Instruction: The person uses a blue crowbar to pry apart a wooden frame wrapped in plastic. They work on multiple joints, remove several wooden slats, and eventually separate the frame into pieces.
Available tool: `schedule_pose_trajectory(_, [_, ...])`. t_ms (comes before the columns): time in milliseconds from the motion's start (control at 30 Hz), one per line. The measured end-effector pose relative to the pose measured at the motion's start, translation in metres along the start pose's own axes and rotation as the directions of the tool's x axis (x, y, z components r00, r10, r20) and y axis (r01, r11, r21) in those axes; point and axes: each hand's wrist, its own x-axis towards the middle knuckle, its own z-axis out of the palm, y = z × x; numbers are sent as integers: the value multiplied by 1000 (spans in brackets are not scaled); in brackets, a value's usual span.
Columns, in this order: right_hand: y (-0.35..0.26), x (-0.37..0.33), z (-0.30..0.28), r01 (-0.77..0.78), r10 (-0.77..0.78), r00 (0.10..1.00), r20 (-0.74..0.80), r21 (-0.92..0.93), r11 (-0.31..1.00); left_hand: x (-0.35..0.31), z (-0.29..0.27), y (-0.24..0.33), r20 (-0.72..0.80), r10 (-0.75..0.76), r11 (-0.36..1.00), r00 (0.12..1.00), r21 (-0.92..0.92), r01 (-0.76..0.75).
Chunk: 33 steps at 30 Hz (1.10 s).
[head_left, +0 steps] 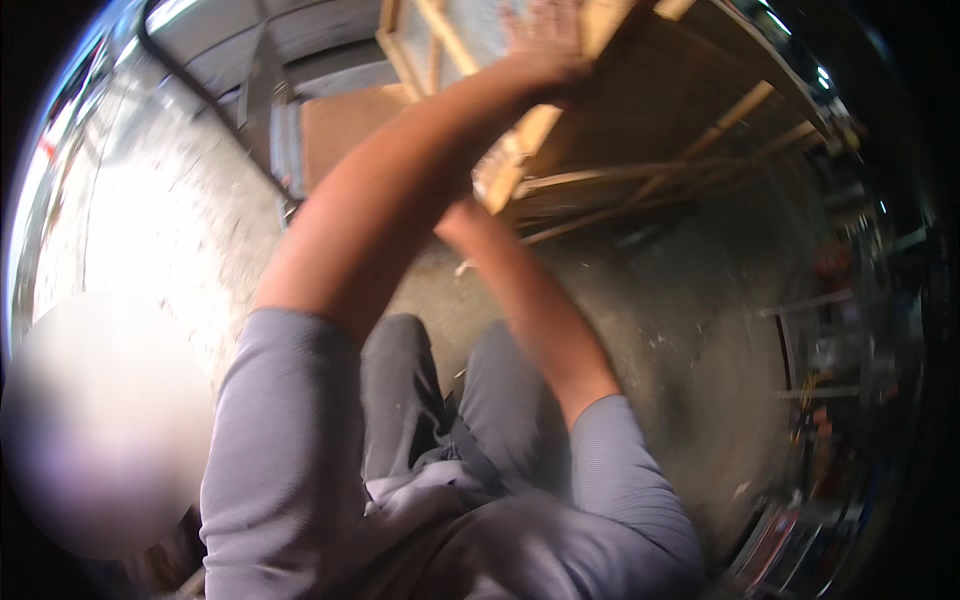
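A large wooden frame point(535, 140) with plywood panels and thin battens leans across the top of the view. My left hand point(545, 35) reaches up to its far edge, fingers spread and lying on the wood. Lower down, my right hand point(462, 218) comes in from the right beneath my left forearm, close to the frame's near corner. That forearm covers most of the right hand, so its fingers and anything in them do not show. Motion blurs the wood around both hands.
A flat brown board point(345, 130) lies left of the frame, beside a dark bent metal bar point(215, 105). Concrete floor point(690, 370) spreads around my legs. Blurred racks with tools and parts point(820, 400) stand at the right. A pale round blur point(105, 425) fills the lower left.
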Motion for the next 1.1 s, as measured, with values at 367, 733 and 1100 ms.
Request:
schedule_pose_trajectory(367, [-82,-74,-79,164,-154,985,72,-167,972,-8,-48,-36,215,336,871,917,-440,-216])
schedule_pose_trajectory(733, [-247,-60,-303,-903,875,429,-223,-80,422,-271,-248,-147,931,-304,920,201,233,315])
schedule_pose_trajectory(1100, [-272,-130,-567,-975,823,-44,-567,203,87,-158,-235,109,929,296,868,221,-358,345])
